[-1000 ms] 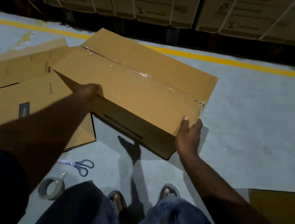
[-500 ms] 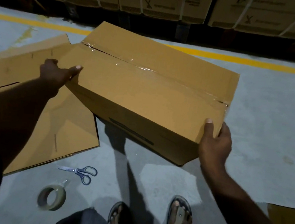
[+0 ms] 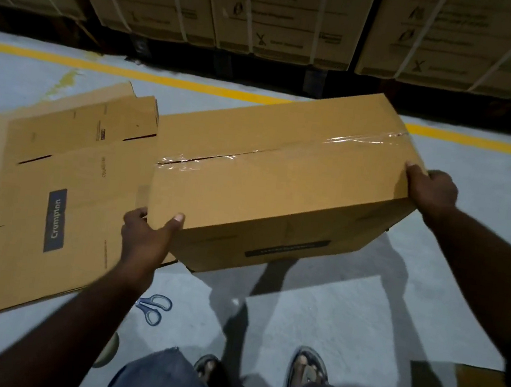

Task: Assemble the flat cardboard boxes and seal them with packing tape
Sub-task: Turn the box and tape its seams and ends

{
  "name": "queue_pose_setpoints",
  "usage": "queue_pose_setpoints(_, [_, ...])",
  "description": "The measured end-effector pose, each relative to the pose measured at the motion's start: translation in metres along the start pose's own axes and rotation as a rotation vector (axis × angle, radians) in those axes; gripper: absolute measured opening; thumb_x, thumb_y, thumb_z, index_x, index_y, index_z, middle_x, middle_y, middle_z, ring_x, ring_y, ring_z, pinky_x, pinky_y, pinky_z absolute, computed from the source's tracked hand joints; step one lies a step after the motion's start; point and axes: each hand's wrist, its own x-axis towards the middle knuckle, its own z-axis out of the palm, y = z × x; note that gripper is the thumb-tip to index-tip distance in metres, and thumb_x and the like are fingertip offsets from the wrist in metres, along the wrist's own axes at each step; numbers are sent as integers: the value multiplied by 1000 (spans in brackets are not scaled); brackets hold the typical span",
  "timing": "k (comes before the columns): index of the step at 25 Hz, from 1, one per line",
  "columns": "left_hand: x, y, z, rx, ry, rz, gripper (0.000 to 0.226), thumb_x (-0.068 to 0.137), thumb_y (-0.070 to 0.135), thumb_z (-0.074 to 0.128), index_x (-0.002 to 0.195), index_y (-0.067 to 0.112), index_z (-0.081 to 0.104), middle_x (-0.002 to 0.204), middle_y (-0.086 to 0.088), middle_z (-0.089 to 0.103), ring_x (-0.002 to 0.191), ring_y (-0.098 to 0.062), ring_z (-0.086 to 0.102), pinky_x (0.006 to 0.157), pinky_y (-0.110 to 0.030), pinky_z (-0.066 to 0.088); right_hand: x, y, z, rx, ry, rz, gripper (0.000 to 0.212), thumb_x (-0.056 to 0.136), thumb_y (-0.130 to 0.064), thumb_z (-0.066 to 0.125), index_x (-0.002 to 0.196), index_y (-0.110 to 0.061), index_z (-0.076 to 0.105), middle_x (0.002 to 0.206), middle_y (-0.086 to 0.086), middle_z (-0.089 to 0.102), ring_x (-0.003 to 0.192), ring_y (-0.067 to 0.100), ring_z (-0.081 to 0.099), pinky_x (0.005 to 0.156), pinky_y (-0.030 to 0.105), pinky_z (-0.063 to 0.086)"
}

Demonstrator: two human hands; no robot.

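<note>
Head view: taped box [image 3: 281,177] held between left hand [image 3: 144,238] and right hand [image 3: 432,191].

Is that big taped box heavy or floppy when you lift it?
Probably light: the box hangs between the left hand and right hand gripping corners. Likely stiff, since its sides look flat. The shiny tape may feel slippery.

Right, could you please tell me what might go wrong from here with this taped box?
The left hand and right hand grip the box only at opposite corners, so it could slip or twist. The tape looks wrinkled over a dark gap in the seam; it may peel open. The scissors lie on the floor close to the feet, a possible step hazard.
</note>
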Motion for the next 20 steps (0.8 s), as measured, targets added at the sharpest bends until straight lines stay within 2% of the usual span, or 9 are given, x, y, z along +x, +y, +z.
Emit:
queue_pose_setpoints(2, [-3, 3, 0, 23, -16, 31, 80, 84, 39, 78, 145, 14, 34, 143, -10, 45, 116, -18, 46, 82, -28, 42, -19, 6, 3, 139, 89, 131, 70, 92, -55, 58, 138, -2, 47, 138, 19, 54, 124, 37, 53, 100, 44, 47])
queue_pose_setpoints(4, [-3, 5, -1, 77, -41, 48, 78, 85, 40, 77, 144, 12, 35, 140, -10, 48, 114, -19, 48, 80, -29, 42, -51, 9, 12, 334, 103, 256, 73, 87, -50, 66, 141, -7, 43, 141, 15, 52, 124, 33, 54, 102, 41, 47])
queue_pose_setpoints(6, [1, 12, -1, 173, -71, 106, 79, 84, 39, 78, 145, 10, 36, 139, -12, 49, 115, -22, 50, 86, -33, 45, -92, 7, 31, 472, -69, 337, 73, 86, -52, 68, 144, -14, 46, 138, 10, 55, 118, 30, 57, 101, 43, 48])
queue_pose_setpoints(9, [30, 36, 4, 357, -33, 239, 91, 80, 41, 81, 150, 10, 32, 149, -17, 39, 130, -33, 45, 102, -47, 47, -164, -18, 73, 567, -546, 465, 68, 90, -46, 70, 146, -16, 43, 131, 13, 54, 109, 27, 60, 93, 42, 54])
queue_pose_setpoints(11, [59, 62, 12, 513, -13, 344, 90, 81, 43, 79, 150, 7, 32, 152, -18, 33, 137, -36, 37, 110, -49, 39, -207, -44, 101, 660, -795, 547, 74, 91, -36, 72, 151, -13, 35, 133, 22, 51, 115, 32, 60, 93, 40, 56])
queue_pose_setpoints(13, [86, 90, 24, 594, -48, 419, 86, 83, 45, 76, 148, 5, 36, 152, -19, 35, 137, -37, 37, 110, -49, 38, -240, -73, 128, 706, -981, 623, 71, 93, -33, 70, 151, -11, 34, 139, 29, 47, 122, 37, 57, 99, 41, 54])
queue_pose_setpoints(16, [122, 120, 37, 641, -105, 476, 85, 85, 51, 73, 150, 9, 38, 154, -16, 37, 140, -36, 36, 113, -49, 36, -276, -109, 159, 738, -1079, 766, 62, 95, -32, 69, 146, -8, 42, 147, 31, 43, 130, 37, 52, 107, 42, 48])
queue_pose_setpoints(18, [145, 129, 42, 736, -153, 544, 84, 89, 56, 65, 151, 8, 37, 154, -17, 36, 141, -36, 34, 115, -48, 32, -290, -123, 181, 769, -1099, 806, 47, 96, -31, 66, 134, -7, 52, 142, 24, 51, 128, 34, 55, 106, 43, 49])
queue_pose_setpoints(20, [162, 133, 45, 801, -194, 567, 88, 90, 65, 57, 153, 9, 33, 156, -17, 34, 143, -37, 30, 116, -49, 30, -297, -127, 201, 753, -1075, 797, 44, 96, -35, 66, 129, -8, 56, 134, 18, 59, 121, 31, 60, 102, 45, 52])
